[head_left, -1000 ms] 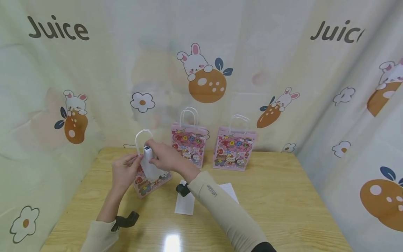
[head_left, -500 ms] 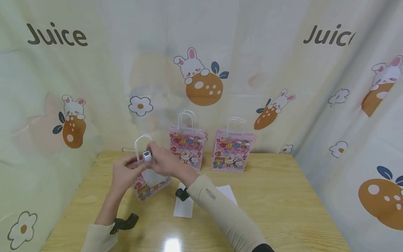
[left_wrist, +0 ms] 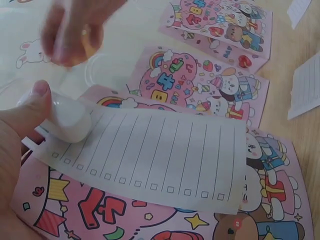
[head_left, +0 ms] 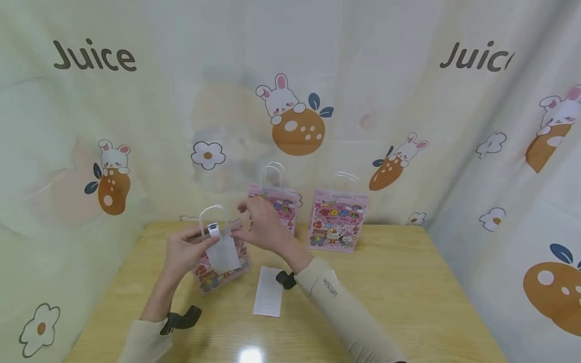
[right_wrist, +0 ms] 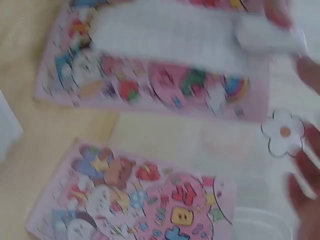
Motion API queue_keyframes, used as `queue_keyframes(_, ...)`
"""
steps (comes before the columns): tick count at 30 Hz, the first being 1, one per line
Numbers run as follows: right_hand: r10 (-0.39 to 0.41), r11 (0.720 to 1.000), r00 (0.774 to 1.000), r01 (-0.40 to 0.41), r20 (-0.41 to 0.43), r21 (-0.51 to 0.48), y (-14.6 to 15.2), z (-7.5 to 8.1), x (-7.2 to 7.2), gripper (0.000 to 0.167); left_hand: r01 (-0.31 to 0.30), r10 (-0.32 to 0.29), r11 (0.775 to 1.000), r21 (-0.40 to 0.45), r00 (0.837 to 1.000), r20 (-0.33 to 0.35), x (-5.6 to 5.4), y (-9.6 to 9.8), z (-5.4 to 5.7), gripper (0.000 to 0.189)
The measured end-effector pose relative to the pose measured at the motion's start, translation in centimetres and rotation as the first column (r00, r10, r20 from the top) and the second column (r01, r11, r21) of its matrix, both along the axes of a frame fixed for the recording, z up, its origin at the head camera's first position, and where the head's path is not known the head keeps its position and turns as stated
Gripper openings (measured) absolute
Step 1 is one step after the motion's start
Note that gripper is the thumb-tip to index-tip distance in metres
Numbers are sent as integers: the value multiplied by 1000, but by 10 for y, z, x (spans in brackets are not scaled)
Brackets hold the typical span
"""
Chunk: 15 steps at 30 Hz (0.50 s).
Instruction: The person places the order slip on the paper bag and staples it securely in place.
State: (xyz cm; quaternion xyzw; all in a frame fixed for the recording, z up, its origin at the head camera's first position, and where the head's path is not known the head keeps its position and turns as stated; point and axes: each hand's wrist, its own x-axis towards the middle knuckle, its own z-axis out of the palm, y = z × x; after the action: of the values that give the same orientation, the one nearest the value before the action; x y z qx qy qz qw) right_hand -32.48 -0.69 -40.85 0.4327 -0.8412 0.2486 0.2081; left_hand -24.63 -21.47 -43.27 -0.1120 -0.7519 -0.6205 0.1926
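Note:
In the head view, a pink cartoon-print paper gift bag with white handles leans at the left. A lined white checklist slip lies over its front. At the slip's top end sits a small white rounded gadget with a metallic-looking end; its exact kind is unclear. My left hand pinches this gadget together with the bag's top edge, thumb on the white casing. My right hand hovers by the bag's upper right corner, fingers loosely bent and blurred in the wrist views, with nothing visible in them.
Two similar gift bags stand upright behind, one at the middle and one to the right. Another lined slip lies flat on the wooden table. A further slip is mostly hidden by the right sleeve. A printed curtain hangs behind.
My right hand has come off the white gadget and moved right, leaving the gadget in my left hand at the bag's rim. The slip stays over the bag's front.

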Motion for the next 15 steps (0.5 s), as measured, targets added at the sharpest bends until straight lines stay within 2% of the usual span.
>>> queue_keyframes(2,3,994,996,-13,92,108,0,5,-7,56,20,-20,1000,-8,1000,-4,-1,0,1,23)
queue_keyframes(4,31,973,984,-69,174,219,-7,8,-12,55,36,-36,999,-11,999,-21,-1,0,0,21)
queue_keyframes(6,65,951,970,-132,236,280,-17,6,-14,47,50,-50,999,-16,998,-29,0,-1,-1,19)
queue_keyframes(8,95,936,952,-184,290,299,-26,2,-15,37,64,-65,998,-23,997,-32,2,-2,-3,18)
queue_keyframes(11,116,922,942,-220,315,319,-31,-4,-14,35,90,-91,995,-39,995,-27,3,-2,-5,20)
queue_keyframes(15,157,918,957,-233,244,321,-31,-6,-9,27,95,-96,995,-37,995,-32,1,-1,-4,21)
